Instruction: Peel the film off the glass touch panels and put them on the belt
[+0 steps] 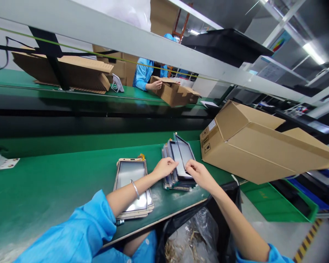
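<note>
Two stacks of screens lay on the green bench [57, 182]: a gold-framed stack [131, 175] and a dark stack [178, 182]. Over the dark one, one panel [184, 151] stood tilted, the left hand [164, 168] with fingers curled on its side, the right hand [199, 174] with fingers pinching its near edge. One cardboard box [249, 146] lay just beside.

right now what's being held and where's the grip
One dark screen panel, tilted up off the stack: left hand grips its near left edge, right hand its near right corner.

Small labels [212, 125] on cardboard box [263, 149], too blurred, nothing legible
</note>
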